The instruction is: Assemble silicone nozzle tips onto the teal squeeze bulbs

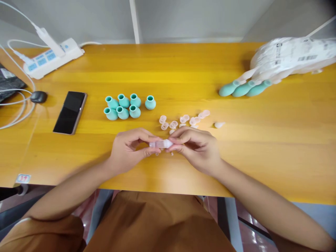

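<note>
Close to the table's front, my left hand (pixel 126 149) pinches one end of a clear plastic tube (pixel 156 144). A white cone-shaped tip (pixel 168 143) sits at the tube's other end, pinched by my right hand (pixel 203 148). The tube and tip lie level between my fingertips, in contact. Just beyond my hands, several pale pink translucent cup-like parts (pixel 173 124) are scattered, some partly hidden by my right hand. A loose white tip (pixel 219 124) lies to their right. Tiny bits (pixel 172 153) show below the tube.
Several teal rubber bulbs (pixel 134 111) stand open-mouthed at centre left. Three more teal bulbs with pale tips (pixel 245 88) lie by a white plastic bag (pixel 291 56) at the right. A phone (pixel 70 112), a power strip (pixel 52 57) and cables occupy the left side.
</note>
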Tool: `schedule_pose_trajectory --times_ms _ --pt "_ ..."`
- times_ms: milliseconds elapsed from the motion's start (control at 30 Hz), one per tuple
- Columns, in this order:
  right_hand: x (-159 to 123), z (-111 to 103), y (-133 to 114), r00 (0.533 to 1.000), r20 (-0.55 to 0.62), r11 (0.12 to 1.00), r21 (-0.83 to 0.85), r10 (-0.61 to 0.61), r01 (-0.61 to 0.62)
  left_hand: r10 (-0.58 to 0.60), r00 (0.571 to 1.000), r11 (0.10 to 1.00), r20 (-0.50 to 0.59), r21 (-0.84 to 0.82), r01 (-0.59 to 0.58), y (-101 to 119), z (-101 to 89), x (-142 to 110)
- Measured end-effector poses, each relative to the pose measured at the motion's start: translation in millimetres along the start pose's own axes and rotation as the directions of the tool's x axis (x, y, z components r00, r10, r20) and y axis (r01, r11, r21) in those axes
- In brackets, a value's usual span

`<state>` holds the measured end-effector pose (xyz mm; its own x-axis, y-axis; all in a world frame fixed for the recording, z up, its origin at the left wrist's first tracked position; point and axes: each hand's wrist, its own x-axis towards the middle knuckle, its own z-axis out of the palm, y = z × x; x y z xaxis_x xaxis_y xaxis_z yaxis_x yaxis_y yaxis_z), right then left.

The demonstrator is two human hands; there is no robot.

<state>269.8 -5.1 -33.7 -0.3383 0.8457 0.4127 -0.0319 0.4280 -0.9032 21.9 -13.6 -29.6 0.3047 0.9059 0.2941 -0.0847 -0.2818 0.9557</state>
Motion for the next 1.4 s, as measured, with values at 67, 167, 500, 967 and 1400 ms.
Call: schedule_pose_trajectory --times_ms 67,167,500,967,1400 --pt "1 1 0 1.000 0.000 0.999 0.050 0.018 -0.018 0.014 1.000 1.000 -0.006 -0.004 -0.014 -1 0.0 0" --pt "2 0 0 1.000 0.024 0.998 0.063 0.015 -0.016 0.045 0.999 0.999 0.005 -0.001 -0.045 -1 -1.6 1" --pt "-2 -8 1 0.930 0.164 0.869 -0.334 -0.329 0.366 0.045 0.998 0.984 0.050 0.167 -0.053 0 -9.1 3" --pt "2 -3 1 0.956 0.214 0.924 -0.282 -0.202 0.259 0.270 0.949 0.891 0.161 0.332 -0.309 -4 -6.1 4" --pt "4 5 -3 0.999 -0.005 0.985 -0.167 -0.051 0.050 0.362 0.932 0.331 0.031 0.930 -0.159 9 -60.2 30"
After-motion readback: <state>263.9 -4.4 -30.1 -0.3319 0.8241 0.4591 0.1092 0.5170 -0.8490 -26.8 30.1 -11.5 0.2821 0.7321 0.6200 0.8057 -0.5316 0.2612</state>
